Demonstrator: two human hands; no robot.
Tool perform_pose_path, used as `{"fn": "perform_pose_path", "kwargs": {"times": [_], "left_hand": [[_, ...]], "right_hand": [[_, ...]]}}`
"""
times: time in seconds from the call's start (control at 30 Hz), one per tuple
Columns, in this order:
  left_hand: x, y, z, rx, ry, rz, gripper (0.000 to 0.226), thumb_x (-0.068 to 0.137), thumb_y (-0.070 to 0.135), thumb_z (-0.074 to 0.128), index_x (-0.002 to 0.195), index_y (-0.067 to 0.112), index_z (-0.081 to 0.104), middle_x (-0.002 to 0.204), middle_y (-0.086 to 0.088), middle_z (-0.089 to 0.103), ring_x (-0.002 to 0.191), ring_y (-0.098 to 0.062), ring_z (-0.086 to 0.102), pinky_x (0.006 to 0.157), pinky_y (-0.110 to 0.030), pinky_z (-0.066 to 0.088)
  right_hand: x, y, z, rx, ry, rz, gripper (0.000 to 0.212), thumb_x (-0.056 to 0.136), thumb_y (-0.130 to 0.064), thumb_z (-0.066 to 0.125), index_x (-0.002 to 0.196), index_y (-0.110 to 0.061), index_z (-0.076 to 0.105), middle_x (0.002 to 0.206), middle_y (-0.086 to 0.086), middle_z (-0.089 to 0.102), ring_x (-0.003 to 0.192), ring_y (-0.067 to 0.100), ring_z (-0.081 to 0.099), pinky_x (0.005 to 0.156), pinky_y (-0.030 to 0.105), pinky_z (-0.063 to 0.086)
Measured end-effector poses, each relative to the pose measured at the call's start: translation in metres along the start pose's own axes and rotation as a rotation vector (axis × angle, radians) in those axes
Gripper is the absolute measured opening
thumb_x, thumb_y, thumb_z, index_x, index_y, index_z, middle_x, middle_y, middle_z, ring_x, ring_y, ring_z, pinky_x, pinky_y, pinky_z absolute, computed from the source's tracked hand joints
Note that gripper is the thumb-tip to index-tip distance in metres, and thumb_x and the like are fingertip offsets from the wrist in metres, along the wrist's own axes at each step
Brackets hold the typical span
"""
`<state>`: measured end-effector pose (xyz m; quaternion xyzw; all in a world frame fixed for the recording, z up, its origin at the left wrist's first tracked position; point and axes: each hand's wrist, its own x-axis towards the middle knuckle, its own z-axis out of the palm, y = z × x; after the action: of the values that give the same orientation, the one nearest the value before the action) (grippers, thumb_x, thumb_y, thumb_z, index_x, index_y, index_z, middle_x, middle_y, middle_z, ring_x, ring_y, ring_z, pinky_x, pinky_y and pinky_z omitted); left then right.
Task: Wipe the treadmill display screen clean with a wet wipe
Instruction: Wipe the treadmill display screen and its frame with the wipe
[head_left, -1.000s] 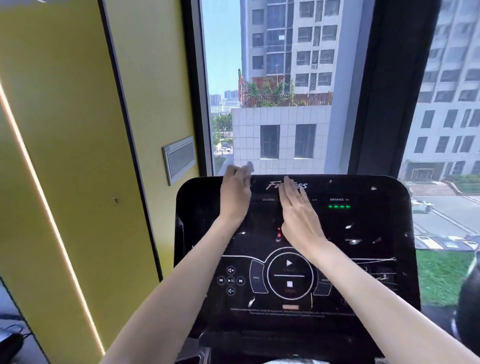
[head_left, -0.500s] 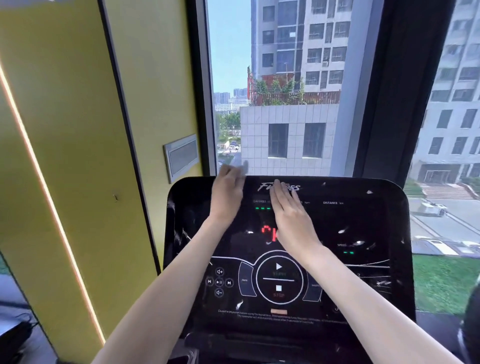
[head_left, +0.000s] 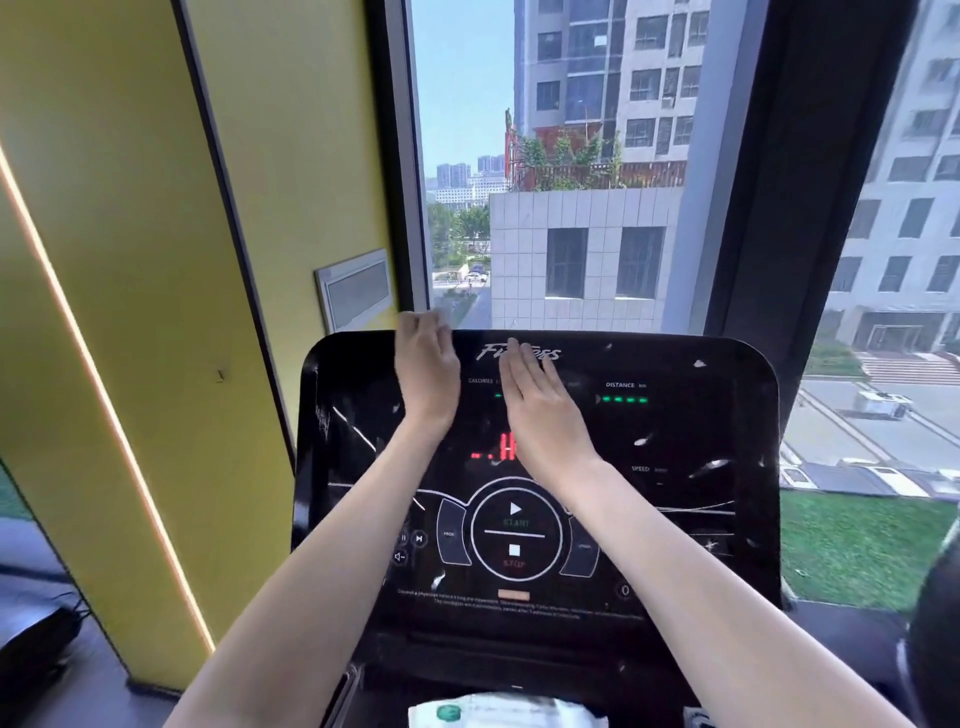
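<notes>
The black treadmill display screen (head_left: 675, 441) fills the lower middle of the head view, with white specks and streaks on it, green and red lights lit. My left hand (head_left: 426, 374) rests at the screen's top edge, left of centre, curled over a white wet wipe (head_left: 441, 316) whose corner sticks out past the fingertips. My right hand (head_left: 540, 405) lies flat on the screen just right of it, fingers together and pointing up over the logo, nothing in it.
A yellow wall (head_left: 156, 260) with a small grey panel (head_left: 358, 288) stands close on the left. A large window (head_left: 571, 182) is behind the console. A white wipes packet (head_left: 498, 714) lies below the console at the bottom edge.
Both hands keep their spots on the upper screen while the view shifts slightly; the red readout on the display changed.
</notes>
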<state>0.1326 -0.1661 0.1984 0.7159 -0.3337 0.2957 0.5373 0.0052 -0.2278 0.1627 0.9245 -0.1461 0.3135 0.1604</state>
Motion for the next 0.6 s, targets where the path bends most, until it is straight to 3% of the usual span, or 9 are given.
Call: {"fn": "perform_pose_path", "kwargs": {"times": [0.1,0.17,0.27,0.4,0.43,0.53,0.6], "left_hand": [[-0.007,0.008,0.006,-0.007,-0.224,0.273,0.016,0.093,0.005,0.052,0.101,-0.002,0.063,0.089,-0.004,0.048,0.076,-0.017,0.048,0.069,-0.016,0.035],[0.003,0.001,-0.001,-0.047,-0.189,0.172,0.018,0.094,0.007,0.051,0.102,-0.002,0.064,0.091,-0.002,0.046,0.077,-0.015,0.047,0.071,-0.015,0.036],[0.008,-0.004,-0.006,-0.059,-0.001,-0.088,0.018,0.096,0.009,0.046,0.094,-0.001,0.062,0.091,-0.005,0.046,0.076,-0.018,0.048,0.074,-0.028,0.044],[-0.003,0.014,0.0,-0.038,-0.265,0.29,0.021,0.095,0.01,0.049,0.105,-0.003,0.062,0.089,-0.007,0.047,0.075,-0.021,0.052,0.071,-0.023,0.042],[0.003,0.012,0.0,-0.051,-0.287,0.309,0.023,0.095,0.012,0.049,0.105,-0.003,0.063,0.088,-0.006,0.047,0.073,-0.019,0.05,0.07,-0.021,0.041],[0.018,-0.004,-0.002,-0.103,-0.124,0.06,0.024,0.097,0.016,0.047,0.096,-0.001,0.063,0.089,-0.003,0.047,0.071,-0.013,0.047,0.071,-0.023,0.044],[0.015,-0.004,0.001,-0.094,-0.088,0.049,0.022,0.097,0.015,0.047,0.096,0.0,0.063,0.089,-0.004,0.047,0.073,-0.016,0.049,0.072,-0.031,0.048]], "right_hand": [[0.002,0.002,-0.001,0.001,-0.008,0.009,0.071,0.077,0.007,0.05,0.142,0.008,0.021,0.152,0.025,0.015,0.141,0.036,0.015,0.116,0.042,0.005],[0.001,0.003,-0.003,0.012,-0.019,-0.007,0.072,0.079,0.006,0.045,0.144,0.007,0.014,0.153,0.023,0.008,0.143,0.034,0.008,0.115,0.04,-0.002],[0.0,0.0,-0.001,0.008,-0.008,-0.002,0.074,0.08,0.007,0.045,0.145,0.006,0.01,0.154,0.022,0.004,0.143,0.032,0.004,0.117,0.04,-0.002],[0.002,0.0,0.002,-0.017,-0.014,0.037,0.076,0.07,0.009,0.055,0.141,0.007,0.027,0.15,0.024,0.023,0.14,0.034,0.022,0.116,0.043,0.013],[0.002,0.0,0.002,-0.019,-0.015,0.039,0.078,0.067,0.01,0.058,0.139,0.007,0.031,0.149,0.024,0.027,0.138,0.034,0.026,0.115,0.044,0.016],[0.002,-0.002,0.001,0.013,-0.031,0.059,0.082,0.063,0.012,0.061,0.139,0.007,0.031,0.149,0.023,0.027,0.138,0.033,0.026,0.114,0.044,0.016],[0.003,-0.005,0.001,0.02,-0.039,0.075,0.084,0.063,0.013,0.062,0.14,0.007,0.03,0.15,0.022,0.025,0.14,0.032,0.022,0.115,0.043,0.014]]}}
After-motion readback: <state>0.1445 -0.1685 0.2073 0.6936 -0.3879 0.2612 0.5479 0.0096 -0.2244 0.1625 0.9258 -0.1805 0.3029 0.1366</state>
